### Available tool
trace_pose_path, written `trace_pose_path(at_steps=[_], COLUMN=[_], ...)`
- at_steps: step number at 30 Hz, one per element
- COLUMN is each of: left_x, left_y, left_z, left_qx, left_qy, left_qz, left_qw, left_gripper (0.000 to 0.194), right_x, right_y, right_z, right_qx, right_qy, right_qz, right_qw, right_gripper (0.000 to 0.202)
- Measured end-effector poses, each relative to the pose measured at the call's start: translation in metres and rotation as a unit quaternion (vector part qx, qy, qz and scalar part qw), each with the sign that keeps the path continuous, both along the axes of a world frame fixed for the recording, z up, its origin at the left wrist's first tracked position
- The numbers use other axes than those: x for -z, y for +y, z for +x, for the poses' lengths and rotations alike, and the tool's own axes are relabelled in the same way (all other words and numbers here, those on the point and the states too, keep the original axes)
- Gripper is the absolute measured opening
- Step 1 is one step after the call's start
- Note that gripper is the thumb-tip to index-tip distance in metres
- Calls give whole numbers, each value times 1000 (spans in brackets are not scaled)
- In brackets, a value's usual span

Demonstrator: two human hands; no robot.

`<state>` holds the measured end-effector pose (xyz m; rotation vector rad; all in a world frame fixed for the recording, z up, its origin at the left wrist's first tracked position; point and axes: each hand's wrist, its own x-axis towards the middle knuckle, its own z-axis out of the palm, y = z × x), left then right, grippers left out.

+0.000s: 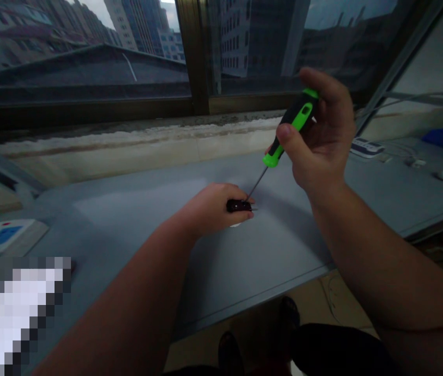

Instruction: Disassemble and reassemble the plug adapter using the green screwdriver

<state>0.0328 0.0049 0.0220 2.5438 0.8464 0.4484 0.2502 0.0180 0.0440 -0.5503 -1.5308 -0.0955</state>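
The right hand (323, 136) pinched the green-and-black screwdriver (289, 128) between its thumb and curled fingers, the tool slanting down leftward. The left hand (221, 209) had its fingers and thumb closed around the small dark object (239, 206), and the screwdriver's tip met that object's upper side. Both lay over the middle of the grey worktop (237, 271), between its window-side edge and its near edge. A white power strip (13, 236) sat toward the left end.
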Motion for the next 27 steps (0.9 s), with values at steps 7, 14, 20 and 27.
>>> trace_pose_path(at_steps=[7,14,20,27], left_x=[-1,0,1,2], left_y=[0,-1,1,2], left_z=[1,3,2,2], left_qx=[1,6,5,19], left_qy=[4,5,-5,-12], left_qz=[9,10,-4,-7], left_qw=[1000,1000,1000,1000], left_gripper=[30,29,28,29], right_x=[0,-5,-6,-9], right_y=[0,-3,-6,-12], right_z=[-3,-12,-13,-8], right_qx=[-5,-74,-90,-141], right_qy=[27,79,60,39], right_qz=[-11,-17,-79,-134], right_qw=[1000,994,991,980], right_gripper=[54,43,50,47])
